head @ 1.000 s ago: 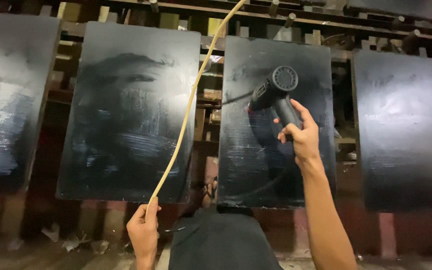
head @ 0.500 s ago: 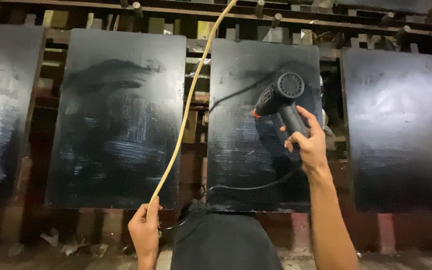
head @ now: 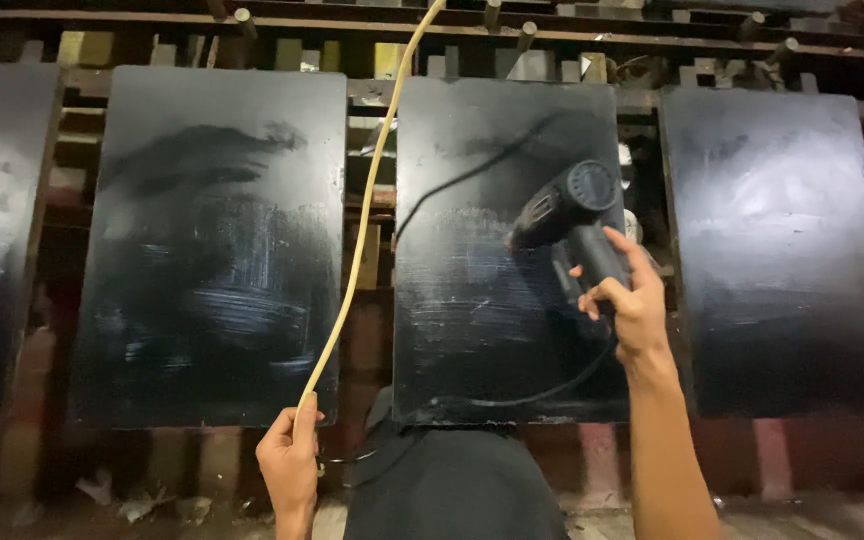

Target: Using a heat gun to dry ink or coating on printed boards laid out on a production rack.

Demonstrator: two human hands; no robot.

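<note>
Overhead, right hand (head: 632, 310) grips heat gun (head: 567, 215) before middle black panel (head: 502, 250).
Left hand (head: 290, 465) pinches yellow hose (head: 357, 260), probably best kept clear of the nozzle.

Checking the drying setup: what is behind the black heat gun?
Behind the heat gun, held in the right hand, hangs the middle black board. The part of the board right behind the gun is covered.

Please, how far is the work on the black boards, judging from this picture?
Looks done: four black boards stand on the wooden rack, all coated dark. In hand: the right hand aims a black heat gun at the third board; the left hand holds a yellow hose. Left: pale patches show on every board, such as the second board.
</note>
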